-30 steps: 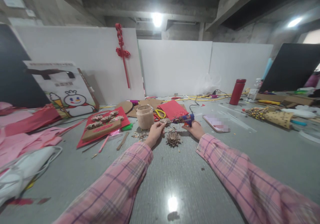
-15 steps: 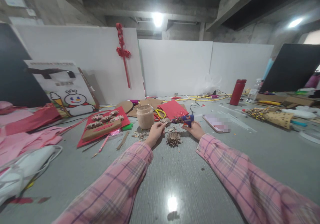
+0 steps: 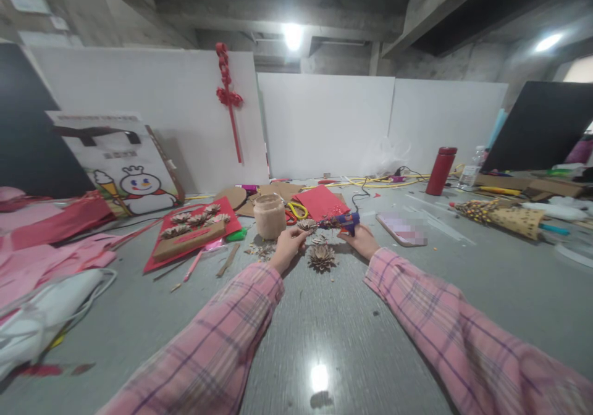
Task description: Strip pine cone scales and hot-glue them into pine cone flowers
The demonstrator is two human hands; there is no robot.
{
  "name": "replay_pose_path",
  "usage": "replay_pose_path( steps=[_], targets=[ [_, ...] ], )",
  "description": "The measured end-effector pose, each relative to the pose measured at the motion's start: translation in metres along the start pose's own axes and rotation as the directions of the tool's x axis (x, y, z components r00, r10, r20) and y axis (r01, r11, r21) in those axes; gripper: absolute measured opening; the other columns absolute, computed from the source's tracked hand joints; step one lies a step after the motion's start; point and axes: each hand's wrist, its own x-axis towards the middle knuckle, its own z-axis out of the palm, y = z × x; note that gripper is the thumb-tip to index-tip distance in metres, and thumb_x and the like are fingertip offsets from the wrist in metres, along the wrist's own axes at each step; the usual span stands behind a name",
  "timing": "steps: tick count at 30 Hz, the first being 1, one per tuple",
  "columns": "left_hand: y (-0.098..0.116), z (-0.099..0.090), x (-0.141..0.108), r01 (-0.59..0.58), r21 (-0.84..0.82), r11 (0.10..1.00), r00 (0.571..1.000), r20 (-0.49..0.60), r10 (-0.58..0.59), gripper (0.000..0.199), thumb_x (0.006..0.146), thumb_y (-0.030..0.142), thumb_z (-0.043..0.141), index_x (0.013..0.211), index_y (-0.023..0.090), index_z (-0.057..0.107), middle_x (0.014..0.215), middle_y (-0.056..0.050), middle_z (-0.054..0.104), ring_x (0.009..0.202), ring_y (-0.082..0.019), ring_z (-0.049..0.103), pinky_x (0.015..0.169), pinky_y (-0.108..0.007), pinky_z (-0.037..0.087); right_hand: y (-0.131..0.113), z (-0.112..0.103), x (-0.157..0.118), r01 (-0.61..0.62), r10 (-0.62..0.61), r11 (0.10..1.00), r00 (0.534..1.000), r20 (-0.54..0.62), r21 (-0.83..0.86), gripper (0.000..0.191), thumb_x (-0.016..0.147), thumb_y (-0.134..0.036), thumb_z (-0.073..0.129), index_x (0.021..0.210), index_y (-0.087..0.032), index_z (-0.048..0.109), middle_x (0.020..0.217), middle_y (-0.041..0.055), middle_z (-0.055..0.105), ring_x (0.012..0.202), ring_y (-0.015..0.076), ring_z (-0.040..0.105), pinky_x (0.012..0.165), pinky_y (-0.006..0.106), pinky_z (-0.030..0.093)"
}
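My left hand (image 3: 291, 244) is closed in a pinch beside the tan jar (image 3: 269, 217); what sits between its fingertips is too small to make out. My right hand (image 3: 361, 240) is wrapped around a blue glue gun (image 3: 348, 222), its nozzle pointing left toward the left fingertips. Just beyond those fingertips shows a brownish petalled flower (image 3: 306, 223), partly hidden. A larger brown flower of layered pieces (image 3: 321, 257) rests on the table between my wrists. Loose petal-like bits (image 3: 319, 239) lie behind it.
Left of the jar, several finished-looking flowers (image 3: 197, 218) and a cardboard strip (image 3: 189, 242) rest on red paper (image 3: 155, 255). Yellow-handled scissors (image 3: 298, 209) and a red sheet (image 3: 323, 201) lie behind. A phone (image 3: 401, 228), red flask (image 3: 441, 171) and plastic bottle (image 3: 471, 169) are to the right.
Both hands stay almost in place. The left fingertips have shifted very slightly, and a bit more of the flower behind them shows.
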Motion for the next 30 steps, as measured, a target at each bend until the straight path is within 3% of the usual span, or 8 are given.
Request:
replay_pose_path(
  steps=[13,22,30],
  targets=[
    [0.009,0.000,-0.006,0.077,-0.137,0.987,0.997,0.026,-0.074,0.024,0.052,0.034,0.062,0.052,0.011,0.056,0.039,0.004,0.045,0.035,-0.006,0.040,0.036,-0.019,0.031,-0.002,-0.001,-0.001,-0.041,0.038,0.997,0.998,-0.042,-0.066,0.029,0.071,-0.038,0.046,0.087,-0.014,0.053,0.079,0.0071,0.057,0.075,0.0163,0.052,0.067,0.025,0.037],
    [0.012,0.000,-0.006,0.102,-0.204,0.974,0.994,-0.007,-0.106,0.026,0.048,0.033,0.067,0.053,0.009,0.059,0.040,0.002,0.048,0.036,-0.006,0.042,0.037,-0.018,0.031,0.004,0.007,0.001,-0.083,0.033,0.974,0.974,-0.226,-0.212,0.027,0.079,-0.023,0.028,0.090,-0.012,0.050,0.086,0.0104,0.052,0.079,0.0189,0.048,0.074,0.030,0.035],
    [0.008,0.000,-0.004,0.101,-0.328,0.939,0.989,-0.071,-0.131,0.023,0.051,0.031,0.065,0.054,0.009,0.058,0.045,-0.002,0.054,0.042,-0.007,0.049,0.043,-0.019,0.038,0.008,0.010,0.002,-0.047,-0.042,0.965,0.944,-0.326,-0.259,0.038,0.077,-0.015,0.029,0.115,-0.008,0.036,0.098,0.0138,0.044,0.089,0.0213,0.042,0.075,0.034,0.033]
  ],
)
